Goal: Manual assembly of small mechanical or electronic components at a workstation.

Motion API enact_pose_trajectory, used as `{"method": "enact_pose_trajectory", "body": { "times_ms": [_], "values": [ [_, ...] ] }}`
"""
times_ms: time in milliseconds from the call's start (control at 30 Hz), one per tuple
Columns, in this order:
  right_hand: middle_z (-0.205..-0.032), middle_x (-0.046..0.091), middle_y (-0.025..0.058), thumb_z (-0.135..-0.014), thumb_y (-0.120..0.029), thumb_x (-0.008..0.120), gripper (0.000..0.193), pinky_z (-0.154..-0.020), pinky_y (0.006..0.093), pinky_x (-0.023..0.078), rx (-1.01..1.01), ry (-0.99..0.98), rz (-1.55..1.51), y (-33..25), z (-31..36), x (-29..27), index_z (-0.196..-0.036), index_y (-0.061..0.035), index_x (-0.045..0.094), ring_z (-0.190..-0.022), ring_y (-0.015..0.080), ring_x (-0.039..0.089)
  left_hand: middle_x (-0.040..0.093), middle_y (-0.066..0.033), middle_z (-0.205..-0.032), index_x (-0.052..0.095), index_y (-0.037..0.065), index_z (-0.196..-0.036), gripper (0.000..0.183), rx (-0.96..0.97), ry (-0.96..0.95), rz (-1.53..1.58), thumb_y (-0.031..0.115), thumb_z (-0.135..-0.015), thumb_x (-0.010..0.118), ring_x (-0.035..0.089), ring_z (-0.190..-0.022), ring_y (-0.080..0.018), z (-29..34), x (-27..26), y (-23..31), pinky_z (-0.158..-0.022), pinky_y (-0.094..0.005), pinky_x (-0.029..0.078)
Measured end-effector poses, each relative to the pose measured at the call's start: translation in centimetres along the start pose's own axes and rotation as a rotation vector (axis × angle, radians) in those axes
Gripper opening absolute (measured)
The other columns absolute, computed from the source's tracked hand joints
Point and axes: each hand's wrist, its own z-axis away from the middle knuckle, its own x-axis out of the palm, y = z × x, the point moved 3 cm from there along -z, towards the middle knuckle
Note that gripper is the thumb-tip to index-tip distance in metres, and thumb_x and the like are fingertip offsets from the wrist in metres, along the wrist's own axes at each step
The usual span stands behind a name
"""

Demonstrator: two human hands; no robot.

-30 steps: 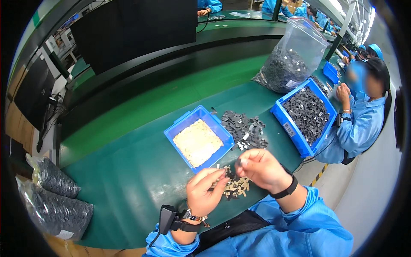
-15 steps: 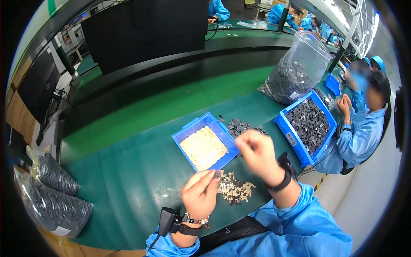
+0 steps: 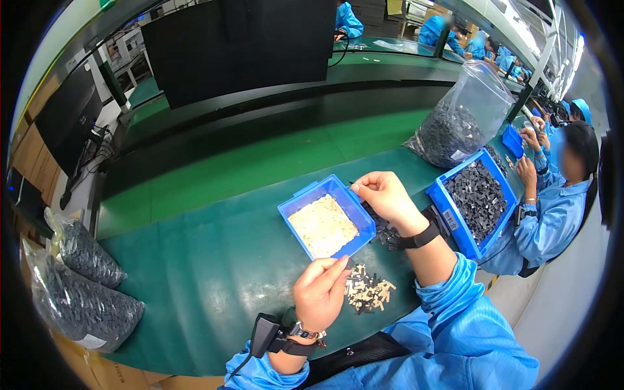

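1. Grip of the right hand [image 3: 392, 200]: thumb and forefinger come close together just beside the far right edge of the smaller blue tray [image 3: 354, 209]. A dark speck shows at the fingertips; I cannot tell whether it is pinched or lies beyond them.

2. Dark flat pieces [image 3: 388, 236] lie loose on the bench [image 3: 195, 279], right of that tray. From the right grip they lie nearer the person, partly hidden below the hand and wrist. The right hand is clearly the nearer one; the visible pieces share no single long axis.

3. Left hand [image 3: 318, 296]: thumb and fingers draw together by the tray's near edge, pointing up and to the right. Whether they hold a small piece, or touch the rim, I cannot tell.

4. Mixed cream and black strips [image 3: 368, 290] lie to the right of the left grip and slightly nearer the person, long axes running every way. The left hand is nearest to them.

5. Cream pieces [image 3: 323, 224] cover the tray's floor, between the two grips and to their left.
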Motion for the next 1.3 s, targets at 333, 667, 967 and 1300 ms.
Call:
{"method": "enact_pose_trajectory", "body": {
  "times_ms": [333,667,967,1300],
  "values": [
    [-0.076,0.065,0.0163,-0.081,-0.002,0.064,0.003,-0.063,0.0398,0.052,-0.619,0.422,0.577,-2.6,3.1,2.1,-0.079,-0.0006,0.063,-0.07,0.0358,0.064,0.068,-0.013,-0.084,0.072,-0.001,-0.1,0.024,-0.032,0.026,-0.003,-0.004,-0.077,0.075,0.066,-0.071,-0.0177,0.1,-0.1,-0.1,-0.062,-0.0255,0.052],
    [-0.08,0.067,0.0137,-0.084,-0.004,0.065,0.004,-0.065,0.0386,0.052,-0.675,0.415,0.673,-2.9,4.0,2.0,-0.085,-0.0008,0.063,-0.07,0.03,0.067,0.069,-0.0144,-0.087,0.072,-0.002,-0.098,0.019,-0.064,0.032,-0.02,-0.004,-0.08,0.073,0.068,-0.073,-0.0182,-0.1,0.1,-0.3,-0.063,-0.0266,0.053],
    [-0.101,0.071,0.0116,-0.09,0.001,0.064,0.011,-0.083,0.025,0.054,0.027,-0.139,-0.398,-2.9,11.6,3.5,-0.099,0.0067,0.068,-0.089,0.0112,0.066,0.068,-0.0135,-0.087,0.071,-0.001,-0.101,0.02,-0.028,0.03,-0.013,-0.006,-0.081,0.07,0.067,-0.07,-0.0165,-0.1,0.0,-0.6,-0.06,-0.0249,0.051],
    [-0.105,0.069,0.0132,-0.088,0.005,0.063,0.009,-0.082,0.0254,0.055,0.025,-0.084,-0.396,-1.2,12.5,3.6,-0.095,0.0084,0.068,-0.089,0.0127,0.067,0.068,-0.0116,-0.083,0.072,0.0,-0.101,0.02,-0.009,-0.032,-0.055,-0.005,-0.082,0.069,0.064,-0.066,-0.0158,-0.1,0.2,-0.7,-0.057,-0.0256,0.049]
  ]
}}
